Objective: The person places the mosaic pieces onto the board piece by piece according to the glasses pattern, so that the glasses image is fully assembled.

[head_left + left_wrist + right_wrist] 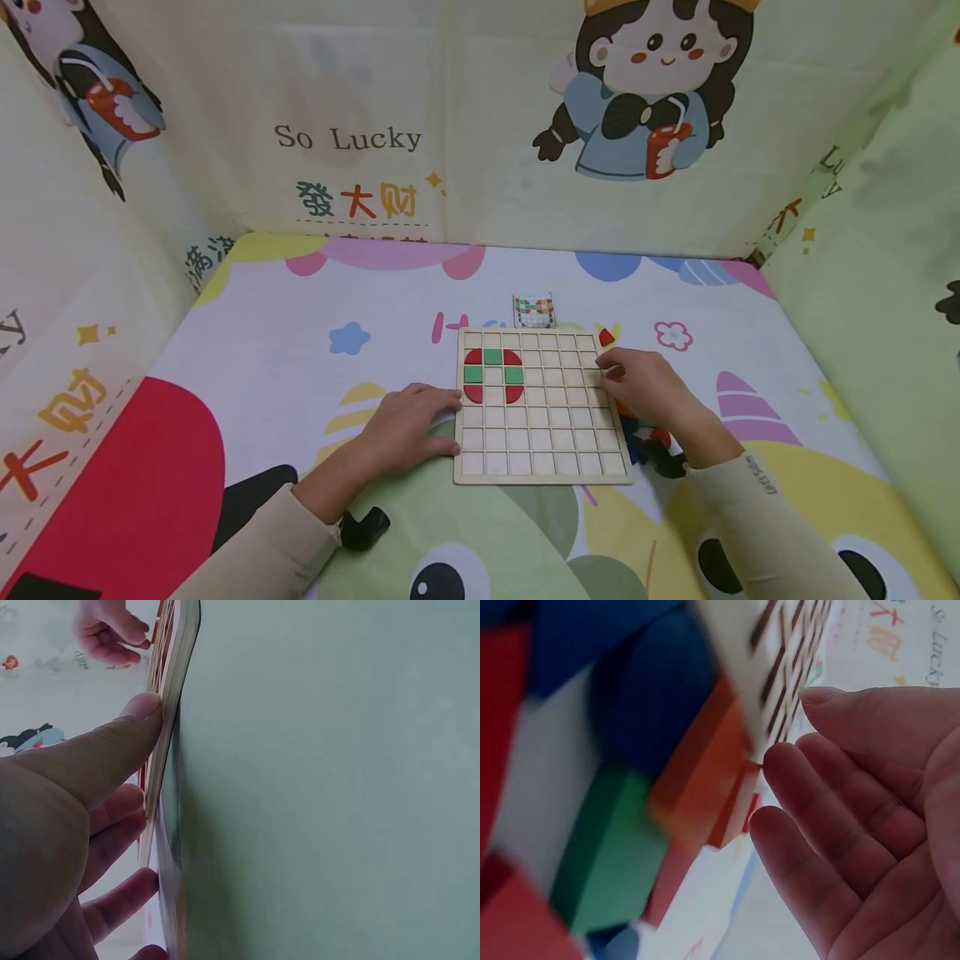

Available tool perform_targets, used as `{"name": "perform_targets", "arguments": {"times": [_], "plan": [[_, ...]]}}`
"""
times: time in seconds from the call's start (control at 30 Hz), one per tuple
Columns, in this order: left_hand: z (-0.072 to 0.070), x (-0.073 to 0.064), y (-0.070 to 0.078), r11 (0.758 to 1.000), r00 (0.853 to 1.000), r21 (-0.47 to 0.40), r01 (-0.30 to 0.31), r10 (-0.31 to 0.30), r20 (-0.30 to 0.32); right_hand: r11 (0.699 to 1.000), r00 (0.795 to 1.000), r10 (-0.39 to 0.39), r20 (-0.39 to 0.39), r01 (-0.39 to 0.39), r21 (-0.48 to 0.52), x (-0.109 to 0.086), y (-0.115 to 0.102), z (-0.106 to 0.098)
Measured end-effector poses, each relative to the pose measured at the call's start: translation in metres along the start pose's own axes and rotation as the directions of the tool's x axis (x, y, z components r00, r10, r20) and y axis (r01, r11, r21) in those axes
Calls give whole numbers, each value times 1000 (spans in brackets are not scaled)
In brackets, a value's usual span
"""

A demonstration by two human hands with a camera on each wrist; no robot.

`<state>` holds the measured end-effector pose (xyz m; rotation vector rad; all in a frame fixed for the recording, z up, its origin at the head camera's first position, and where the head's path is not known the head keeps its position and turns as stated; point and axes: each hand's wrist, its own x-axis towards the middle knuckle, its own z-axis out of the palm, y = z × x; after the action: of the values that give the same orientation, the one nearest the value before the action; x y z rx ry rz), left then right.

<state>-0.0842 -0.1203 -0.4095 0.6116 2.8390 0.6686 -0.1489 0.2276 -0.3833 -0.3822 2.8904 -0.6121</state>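
Note:
A wooden grid board [544, 417] lies on the patterned cloth. Near its upper left, red rounded pieces [473, 393] and green square pieces [492, 357] form a ring around one bare cell. My left hand [405, 429] touches the board's left edge with the thumb, its fingers extended, as the left wrist view shows. Over the right edge hovers my right hand [648, 387]; in the right wrist view its thumb and fingers are apart, with nothing visible between them. Beside that hand are an orange block [701, 765], a green block [611, 847] and blue blocks [652, 697].
A small pattern card [534, 311] stands behind the board. One red piece [606, 337] lies by the board's far right corner. Loose coloured blocks [637, 437] are partly hidden beneath the right wrist. Printed cloth walls [480, 125] enclose the back and sides.

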Motion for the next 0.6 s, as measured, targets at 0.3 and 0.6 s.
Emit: {"name": "perform_targets", "arguments": {"times": [0.3, 0.6], "plan": [[0, 1, -1, 1000, 1000, 7, 3, -3, -3, 999, 999, -22, -34, 21, -31, -3, 20, -6], [1, 1, -1, 1000, 1000, 4, -1, 1, 3, 996, 999, 50, 11, -49, -74, 4, 29, -9]]}}
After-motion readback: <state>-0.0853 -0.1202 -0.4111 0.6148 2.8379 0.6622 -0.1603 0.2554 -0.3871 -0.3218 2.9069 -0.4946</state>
